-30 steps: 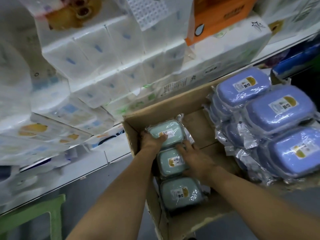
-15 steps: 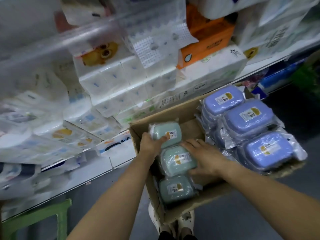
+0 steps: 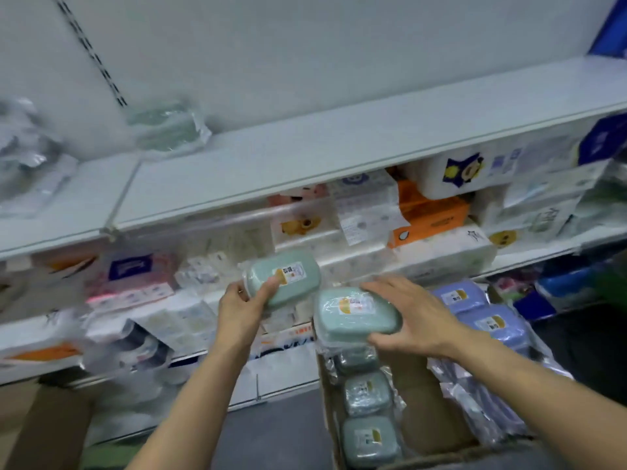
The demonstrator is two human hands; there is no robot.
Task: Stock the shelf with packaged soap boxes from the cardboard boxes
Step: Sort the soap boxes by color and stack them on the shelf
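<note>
Setting: retail shop aisle, stocking in progress. Evidence: white metal gondola shelving with a slotted upright (image 3: 89, 52) on the back panel. Upper shelf (image 3: 305, 157) mostly bare, one wrapped green pack (image 3: 168, 127) near its rear left. Lower shelf (image 3: 529, 254) crowded edge to edge with packaged tissue and paper goods (image 3: 431, 215), many brands. Open cardboard box (image 3: 424, 418) below holds rows of identical shrink-wrapped soap boxes, green (image 3: 368, 440) and blue (image 3: 492, 325), each bearing a barcode label.
</note>
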